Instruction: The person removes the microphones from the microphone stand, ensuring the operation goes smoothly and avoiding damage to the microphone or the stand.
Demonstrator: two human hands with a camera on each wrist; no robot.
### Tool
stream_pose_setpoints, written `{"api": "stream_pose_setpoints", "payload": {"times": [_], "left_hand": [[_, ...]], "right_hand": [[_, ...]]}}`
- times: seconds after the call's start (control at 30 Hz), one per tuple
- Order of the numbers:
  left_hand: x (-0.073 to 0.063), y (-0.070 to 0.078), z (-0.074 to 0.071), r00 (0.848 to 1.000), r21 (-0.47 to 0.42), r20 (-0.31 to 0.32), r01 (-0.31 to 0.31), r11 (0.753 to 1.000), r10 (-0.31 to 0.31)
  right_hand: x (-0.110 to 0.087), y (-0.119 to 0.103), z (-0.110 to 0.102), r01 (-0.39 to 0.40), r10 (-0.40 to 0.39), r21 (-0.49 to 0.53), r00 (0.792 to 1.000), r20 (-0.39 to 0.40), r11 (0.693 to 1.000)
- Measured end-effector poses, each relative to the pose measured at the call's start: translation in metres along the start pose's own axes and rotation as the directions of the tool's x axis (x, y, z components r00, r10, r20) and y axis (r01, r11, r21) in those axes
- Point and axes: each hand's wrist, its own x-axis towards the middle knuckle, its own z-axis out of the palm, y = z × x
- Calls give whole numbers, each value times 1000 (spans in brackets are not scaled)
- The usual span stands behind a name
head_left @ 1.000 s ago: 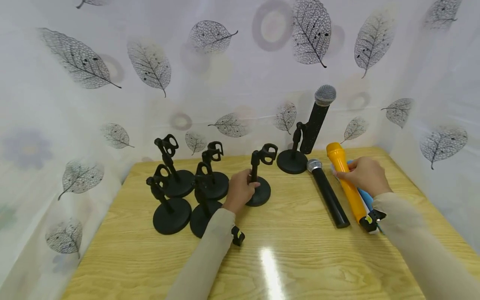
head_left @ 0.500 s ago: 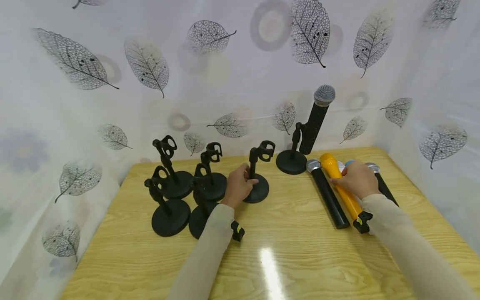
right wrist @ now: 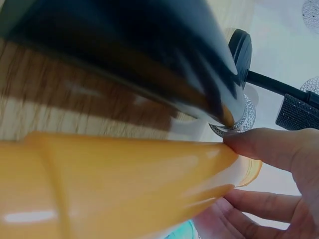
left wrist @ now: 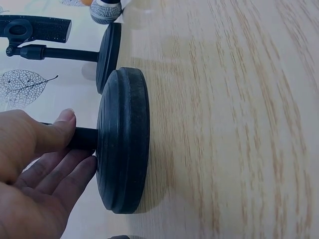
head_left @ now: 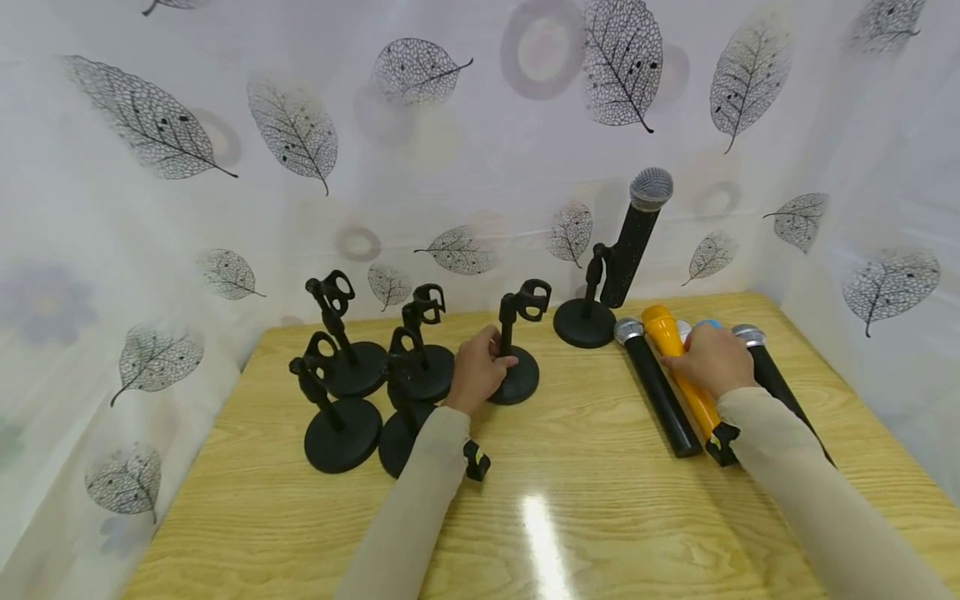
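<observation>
My left hand (head_left: 477, 368) holds a black desktop microphone stand (head_left: 523, 375) by its short post. In the left wrist view, thumb and fingers close around that post (left wrist: 83, 138), just above the round base, which rests on the table. The stand's clip holds nothing. My right hand (head_left: 716, 360) grips an orange microphone (head_left: 662, 327) near its head, thumb on one side and fingers on the other. A black microphone with a silver head (head_left: 660, 396) lies just left of the orange one. Under and beside the right hand show a white piece (head_left: 683, 330) and a blue piece (head_left: 708, 323), mostly hidden.
Several more black stands (head_left: 341, 437) with unfilled clips cluster at the left of the wooden table (head_left: 592, 517). At the back, one stand (head_left: 585, 323) bears a dark sparkly microphone (head_left: 632, 250). Another black microphone (head_left: 776, 379) lies at the right. A leaf-patterned sheet (head_left: 480, 150) surrounds the table.
My right hand has moved left with the orange microphone, bringing it closer to the black one. The black microphone at the right has come into view. My left hand has barely moved.
</observation>
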Motion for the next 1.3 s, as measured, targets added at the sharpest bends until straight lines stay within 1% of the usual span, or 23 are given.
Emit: {"api": "stream_pose_setpoints", "payload": {"times": [0.3, 0.43, 0.67, 0.9, 1.13, 1.2, 1.3], "left_hand": [[5, -2, 0, 1000, -6, -10, -13, 1000, 12], [7, -2, 0, 1000, 0, -18, -14, 1000, 14], [10, -2, 1, 1000, -16, -31, 1, 1000, -2], [17, -2, 5, 997, -34, -68, 20, 999, -22], [27, -8, 10, 991, -47, -130, 5, 999, -11], [27, -10, 11, 991, -60, -132, 14, 998, -22], [19, -8, 10, 993, -84, -106, 41, 996, -50]], "right_hand": [[-1, -4, -1, -37, 38, -15, 996, 76, 999], [0, -4, 0, -51, 52, -15, 995, 86, 999], [2, 1, 3, -33, 36, -34, 996, 86, 999], [0, 3, 7, -32, 36, -41, 994, 107, 999], [-1, 2, 4, -20, 26, -62, 995, 99, 998], [-3, 1, 1, -16, 22, -69, 995, 100, 997], [-7, 1, -4, 9, -4, -64, 996, 84, 998]]}}
